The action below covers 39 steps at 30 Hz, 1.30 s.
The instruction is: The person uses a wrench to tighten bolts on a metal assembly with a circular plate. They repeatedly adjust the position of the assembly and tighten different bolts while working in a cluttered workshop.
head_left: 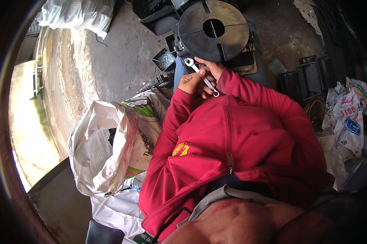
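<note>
Left hand [190, 83]: gripping wrench [194, 66]
Right hand [215, 69]: by disc [234, 34] rim, can't tell grip
Progress: disc sits beyond my hands, wrench looks unengaged

Daylight reaches you from left: ground outside [33, 122] there blown out, nearly white. Floor [122, 53] ahead mid-grey, moderately lit; far right sinks into deep shadow. Your red jacket [256, 126] evenly lit, wrench [194, 67] bright, fairly sharp. Fisheye bends straight edges toward rim; your corners go black, pale flare arcs along left edge.
</note>
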Available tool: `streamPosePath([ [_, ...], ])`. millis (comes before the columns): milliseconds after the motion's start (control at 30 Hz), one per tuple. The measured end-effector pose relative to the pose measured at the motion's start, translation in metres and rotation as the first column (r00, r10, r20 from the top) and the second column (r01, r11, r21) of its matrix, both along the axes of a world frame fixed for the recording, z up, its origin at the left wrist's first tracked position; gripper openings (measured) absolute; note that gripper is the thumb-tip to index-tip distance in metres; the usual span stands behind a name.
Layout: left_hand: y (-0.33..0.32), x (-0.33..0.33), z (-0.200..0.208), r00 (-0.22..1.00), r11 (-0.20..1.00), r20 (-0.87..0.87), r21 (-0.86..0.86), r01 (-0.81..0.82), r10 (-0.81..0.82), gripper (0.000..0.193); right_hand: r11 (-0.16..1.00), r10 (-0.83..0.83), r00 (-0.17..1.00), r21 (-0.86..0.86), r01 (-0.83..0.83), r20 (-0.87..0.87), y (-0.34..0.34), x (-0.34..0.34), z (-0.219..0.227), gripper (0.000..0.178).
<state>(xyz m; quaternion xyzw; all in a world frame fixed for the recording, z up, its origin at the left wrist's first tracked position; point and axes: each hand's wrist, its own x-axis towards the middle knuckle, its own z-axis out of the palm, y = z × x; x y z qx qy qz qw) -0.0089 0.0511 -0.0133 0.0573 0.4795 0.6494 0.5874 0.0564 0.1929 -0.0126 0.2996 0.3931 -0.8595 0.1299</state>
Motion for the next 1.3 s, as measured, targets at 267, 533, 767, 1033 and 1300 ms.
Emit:
streamPosePath([
  [267,-0.012,-0.017,0.003,0.995,1.0,-0.097,-0.009,0.025,-0.026,0.036,0.982,-0.117,0.98,-0.164,0.091,-0.158,-0.006,-0.005,-0.037,0.039],
  [533,-0.037,-0.029,0.021,0.959,0.998,-0.282,-0.067,0.017,-0.035,0.027,0.95,-0.187,0.958,-0.287,0.121,-0.216,-0.004,-0.006,-0.031,0.028],
  [767,-0.013,-0.004,0.005,0.989,0.998,-0.144,-0.05,-0.042,0.035,0.033,0.985,-0.097,0.989,-0.152,0.08,-0.112,-0.005,-0.001,-0.029,0.039],
  [1033,0.005,-0.006,0.017,0.989,0.989,0.002,-0.032,-0.147,0.148,0.033,0.974,-0.129,0.987,-0.201,0.107,-0.097,-0.007,0.0,0.001,0.038],
  [1300,-0.033,-0.058,0.011,0.932,0.996,-0.36,-0.085,0.018,-0.047,0.024,0.924,-0.207,0.946,-0.367,0.104,-0.251,-0.005,-0.008,-0.045,0.022],
])
